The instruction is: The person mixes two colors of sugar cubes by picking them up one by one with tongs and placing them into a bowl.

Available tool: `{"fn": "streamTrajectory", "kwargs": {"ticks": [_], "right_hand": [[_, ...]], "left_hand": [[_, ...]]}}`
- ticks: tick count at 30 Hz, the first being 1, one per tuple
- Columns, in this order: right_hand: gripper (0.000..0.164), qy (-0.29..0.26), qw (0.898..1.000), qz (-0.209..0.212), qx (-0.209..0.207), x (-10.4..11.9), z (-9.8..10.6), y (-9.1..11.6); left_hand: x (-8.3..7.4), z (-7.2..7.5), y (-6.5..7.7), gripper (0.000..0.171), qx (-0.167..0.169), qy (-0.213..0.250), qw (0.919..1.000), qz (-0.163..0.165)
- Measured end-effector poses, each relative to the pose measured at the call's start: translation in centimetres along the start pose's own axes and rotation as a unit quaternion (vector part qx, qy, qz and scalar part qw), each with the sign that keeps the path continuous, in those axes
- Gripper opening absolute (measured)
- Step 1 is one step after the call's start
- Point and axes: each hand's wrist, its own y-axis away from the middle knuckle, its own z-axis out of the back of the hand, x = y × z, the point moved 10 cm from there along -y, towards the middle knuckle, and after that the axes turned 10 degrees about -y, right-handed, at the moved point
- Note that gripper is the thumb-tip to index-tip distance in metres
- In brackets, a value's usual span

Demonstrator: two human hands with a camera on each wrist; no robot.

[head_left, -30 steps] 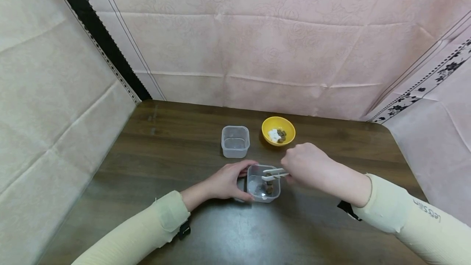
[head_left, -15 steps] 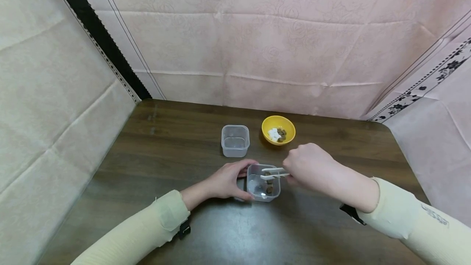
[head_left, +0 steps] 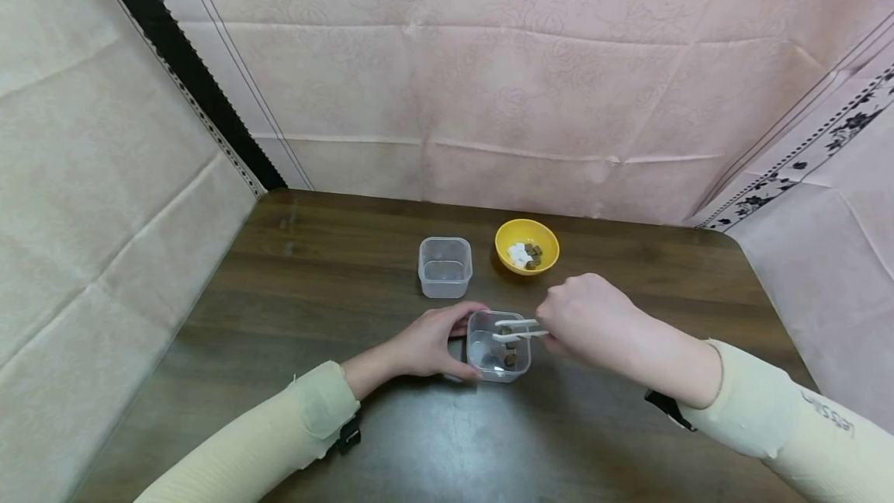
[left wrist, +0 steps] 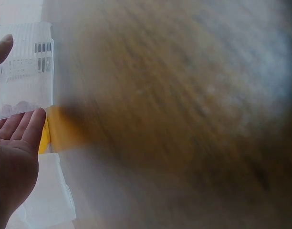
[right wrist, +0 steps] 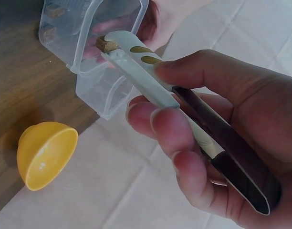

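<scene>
In the head view, my left hand (head_left: 429, 341) holds the left side of a clear plastic container (head_left: 497, 376) on the table, thumb near and fingers far. My right hand (head_left: 583, 320) grips small tongs (right wrist: 146, 83), white at the tips and dark toward the handle. Between the tong tips a brown cube (right wrist: 106, 44) is pinched, at the container's mouth in the right wrist view. More brown pieces (head_left: 511, 360) lie on the container's floor. The left wrist view is mostly blur, with my fingers beside the container (left wrist: 26, 67) at its left edge.
A second clear container (head_left: 445, 288) stands behind the first. To its right is a yellow bowl (head_left: 504, 254) with white cubes (head_left: 520, 256) and brown cubes (head_left: 533, 254). Pale patterned cloth (head_left: 447, 84) hangs behind the wooden table (head_left: 335, 254).
My right hand and the tongs have shifted very slightly to the right over the last second. The left hand keeps its place on the container.
</scene>
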Motion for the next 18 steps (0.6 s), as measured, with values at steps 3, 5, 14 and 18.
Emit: {"fn": "streamTrajectory", "kwargs": {"ticks": [3,5,14,18], "right_hand": [[0.035,-0.001,1.000,-0.003,-0.004,-0.1,0.4,0.1],[0.035,-0.001,1.000,-0.007,-0.008,-0.2,0.9,0.3],[0.037,-0.010,0.998,-0.006,-0.065,-1.1,3.1,1.0],[0.039,-0.013,0.996,-0.011,-0.083,-1.9,3.8,1.0]], "left_hand": [[0.0,0.0,0.0,0.091,0.000,0.002,1.0000,-0.002],[0.0,0.0,0.0,0.091,0.000,0.006,1.0000,-0.004],[0.1,-0.1,0.0,0.090,0.002,0.018,0.9998,-0.009],[0.0,-0.1,0.1,0.090,0.001,0.016,0.9998,-0.011]]}}
